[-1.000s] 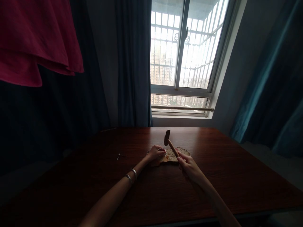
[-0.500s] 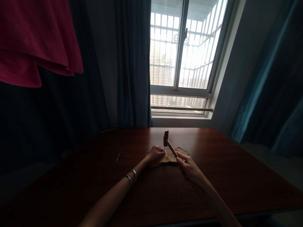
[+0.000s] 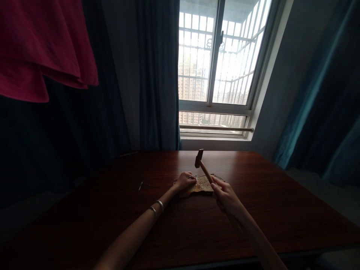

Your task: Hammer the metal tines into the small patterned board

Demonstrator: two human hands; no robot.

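My right hand [image 3: 226, 193] is wrapped round the wooden handle of a hammer [image 3: 206, 171], its dark head raised above the table and tilted. My left hand [image 3: 185, 180] is closed in a pinch on a thin upright pin [image 3: 195, 177], perhaps a nail or a punch; its lower end is hidden by the fingers. Beneath both lies a tan, uneven-edged board [image 3: 205, 184] dotted with small dark holes or marks. The left fingers rest over its left part, and the hammer handle crosses above its right part. A gap separates the hammer head from the pin's top.
A thin dark tool [image 3: 140, 185] lies on the brown wooden table [image 3: 168, 225], left of the board. A barred window [image 3: 213, 75] stands behind the table. Blue curtains [image 3: 160, 93] hang by it, and a pink cloth [image 3: 47, 48] hangs at upper left.
The hammer has risen a little and shifted slightly right, along with my right hand. My left hand stays in place on the pin, and the board has not visibly moved.
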